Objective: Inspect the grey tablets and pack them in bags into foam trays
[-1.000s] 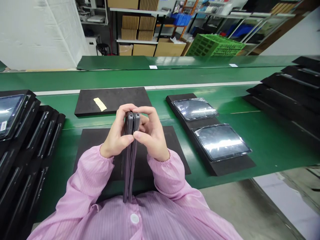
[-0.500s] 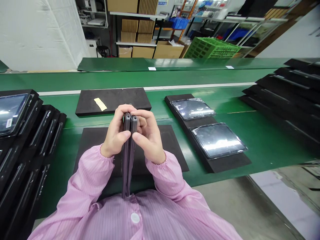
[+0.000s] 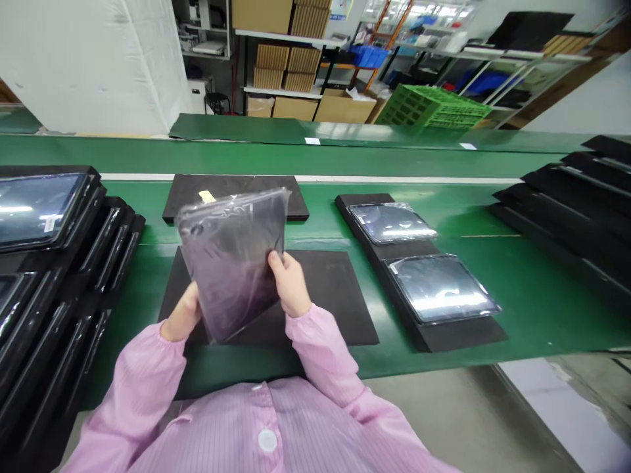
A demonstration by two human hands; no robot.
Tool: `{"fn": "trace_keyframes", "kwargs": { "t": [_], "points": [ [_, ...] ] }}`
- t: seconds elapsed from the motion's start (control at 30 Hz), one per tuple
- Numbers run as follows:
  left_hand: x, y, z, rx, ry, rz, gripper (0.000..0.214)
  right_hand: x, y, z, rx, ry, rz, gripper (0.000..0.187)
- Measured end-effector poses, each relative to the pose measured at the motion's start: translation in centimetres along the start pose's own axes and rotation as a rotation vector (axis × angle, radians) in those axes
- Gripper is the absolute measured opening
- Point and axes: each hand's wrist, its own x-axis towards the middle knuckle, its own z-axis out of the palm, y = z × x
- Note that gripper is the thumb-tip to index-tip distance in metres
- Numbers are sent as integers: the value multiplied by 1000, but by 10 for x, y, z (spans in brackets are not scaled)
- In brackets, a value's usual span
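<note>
A dark tablet in a clear plastic sleeve (image 3: 231,263) is held up in front of me, its back with the camera facing me. My left hand (image 3: 185,312) grips its lower left edge, most fingers hidden behind it. At the right edge, my right hand (image 3: 290,282) holds it with the thumb on the near face. Under it lies a black foam mat (image 3: 335,295). Whether a second tablet is behind the first, I cannot tell. To the right, two wrapped tablets, a far one (image 3: 392,222) and a near one (image 3: 441,288), lie face up on a black foam tray (image 3: 389,289).
Stacked black trays holding tablets (image 3: 64,263) stand at the left. More stacked black trays (image 3: 566,197) are at the right. Behind the held tablet is a black foam block (image 3: 246,184) with a yellow label (image 3: 207,196), on the green work surface (image 3: 537,282).
Two tablets stood edge-on, pressed together between my hands. Now one tablet's broad back faces me, and my hands have moved apart to its sides. The view has shifted slightly.
</note>
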Motion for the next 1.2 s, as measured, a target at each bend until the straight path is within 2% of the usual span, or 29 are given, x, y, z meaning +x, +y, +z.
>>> {"fn": "trace_keyframes", "kwargs": {
  "t": [0.07, 0.2, 0.4, 0.47, 0.5, 0.53, 0.6, 0.67, 0.73, 0.8, 0.87, 0.9, 0.97, 1.03, 1.1, 1.17, 1.2],
  "points": [
    [-12, -14, -11, 47, -24, -107, 56, 6, -9, -7, -54, 59, -34, 47],
    [-13, -37, -15, 45, 3, -283, 63, 11, -4, -15, -145, 136, -84, 42],
    [-8, -53, -17, -48, -46, -289, 67, 2, 14, -27, -345, 278, -172, 23],
    [-9, -53, -18, -65, -55, -294, 66, -7, 12, -20, -446, 315, -317, 16],
    [-9, -53, -18, -76, -56, -295, 65, -13, 10, -12, -492, 283, -419, 12],
    [-9, -53, -17, -84, -55, -293, 65, -22, 8, -3, -518, 198, -525, 9],
    [-9, -52, -17, -66, -40, -289, 60, -41, 7, 18, -481, -129, -674, 11],
    [-8, -51, -17, -4, -11, -299, 53, -60, 10, 37, -332, -536, -675, 10],
    [-8, -49, -17, 53, 6, -307, 51, -75, 18, 52, -175, -863, -612, 12],
    [-7, -45, -18, 73, -7, -302, 55, -82, 24, 58, -64, -1052, -541, 22],
    [-7, -42, -18, 83, -1, -305, 55, -80, 22, 54, 12, -1119, -454, 27],
    [-7, -41, -19, 88, 15, -314, 53, -76, 18, 49, 49, -1091, -414, 26],
    [-8, -40, -20, 100, 49, -345, 47, -63, 4, 32, 113, -916, -382, 21],
    [-8, -41, -21, 63, 50, -363, 45, -48, -12, 8, 99, -627, -409, 15],
    [-8, -43, -22, -23, 18, -363, 49, -34, -24, -18, -29, -296, -411, 12],
    [-8, -46, -23, -102, -12, -360, 56, -24, -25, -39, -204, 1, -331, 4],
    [-8, -47, -24, -121, -20, -361, 57, -22, -23, -46, -254, 91, -287, 4]
  ]
}}
